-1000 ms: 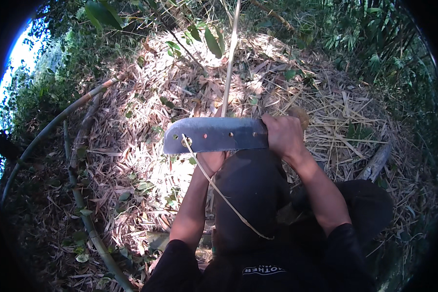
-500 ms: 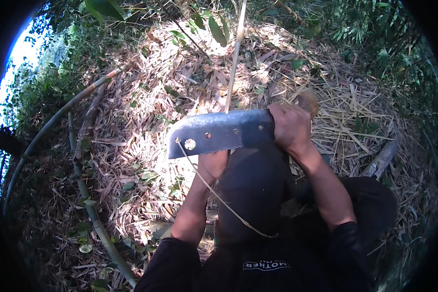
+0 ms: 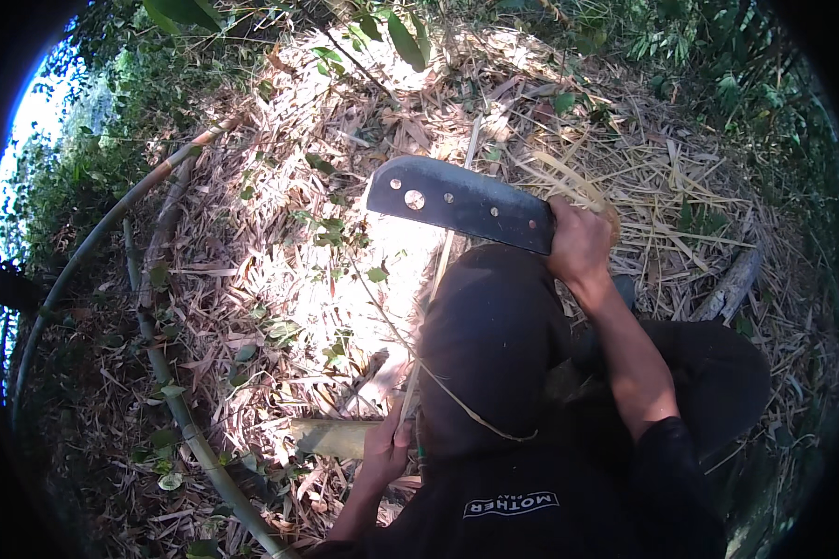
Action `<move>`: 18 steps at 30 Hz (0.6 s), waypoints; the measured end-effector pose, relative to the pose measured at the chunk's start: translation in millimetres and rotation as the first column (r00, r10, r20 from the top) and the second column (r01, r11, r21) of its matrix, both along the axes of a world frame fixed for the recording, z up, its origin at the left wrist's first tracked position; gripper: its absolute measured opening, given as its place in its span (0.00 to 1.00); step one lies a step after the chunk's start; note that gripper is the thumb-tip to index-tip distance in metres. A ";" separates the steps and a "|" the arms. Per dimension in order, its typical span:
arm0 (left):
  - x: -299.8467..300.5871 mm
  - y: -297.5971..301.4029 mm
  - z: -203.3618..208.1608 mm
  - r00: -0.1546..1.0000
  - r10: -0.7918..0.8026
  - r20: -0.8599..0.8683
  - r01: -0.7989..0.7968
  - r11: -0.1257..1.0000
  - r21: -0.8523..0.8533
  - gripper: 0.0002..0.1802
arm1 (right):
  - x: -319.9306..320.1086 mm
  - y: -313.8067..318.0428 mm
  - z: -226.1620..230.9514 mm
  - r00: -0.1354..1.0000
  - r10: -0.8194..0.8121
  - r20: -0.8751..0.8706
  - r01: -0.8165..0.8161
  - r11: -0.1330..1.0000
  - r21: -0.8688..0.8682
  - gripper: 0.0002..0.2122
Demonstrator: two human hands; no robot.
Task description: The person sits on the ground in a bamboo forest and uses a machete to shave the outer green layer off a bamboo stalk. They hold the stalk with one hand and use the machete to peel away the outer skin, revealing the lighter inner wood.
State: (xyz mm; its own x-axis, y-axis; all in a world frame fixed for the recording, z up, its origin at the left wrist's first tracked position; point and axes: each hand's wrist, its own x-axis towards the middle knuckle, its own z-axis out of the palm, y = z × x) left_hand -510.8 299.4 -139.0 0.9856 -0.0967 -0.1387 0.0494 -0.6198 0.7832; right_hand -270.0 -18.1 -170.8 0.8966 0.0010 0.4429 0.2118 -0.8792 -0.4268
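Observation:
My right hand (image 3: 580, 244) is closed round the handle of a broad cleaver (image 3: 466, 200). Its dark blade, pierced by several holes, extends left above my dark-trousered knee (image 3: 489, 321). At the lower left, my left hand (image 3: 384, 455) is closed on a long, thin bamboo strip (image 3: 443, 265). From that hand the strip runs up beside the knee, passes behind the blade and shows again beyond it. A second thin, curved strip (image 3: 452, 393) lies across the knee, apart from both hands.
A bamboo section (image 3: 331, 438) lies beside my left hand. Long green bamboo stalks (image 3: 182, 415) curve along the left. Pale split strips (image 3: 667, 224) are scattered at right, near a weathered log (image 3: 732, 293). Dry leaves cover the ground, and leafy twigs (image 3: 403, 42) hang at the top.
My left hand has come back toward my body from beneath the blade, drawing the long strip down with it. The cleaver has risen slightly, shifted right and tilted.

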 end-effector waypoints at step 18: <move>257.9 -70.4 -4.0 0.924 -0.162 0.347 0.182 0.983 -0.024 0.21 | 13.6 10.2 20.7 0.992 0.126 -0.014 -0.126 0.992 0.001 0.10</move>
State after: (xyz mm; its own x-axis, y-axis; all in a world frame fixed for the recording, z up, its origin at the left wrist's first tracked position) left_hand -252.9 229.1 -143.0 0.9396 -0.2671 0.2141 -0.3311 -0.5503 0.7665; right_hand -256.5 -7.8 -150.0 0.8957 0.1139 0.4299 0.3143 -0.8460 -0.4307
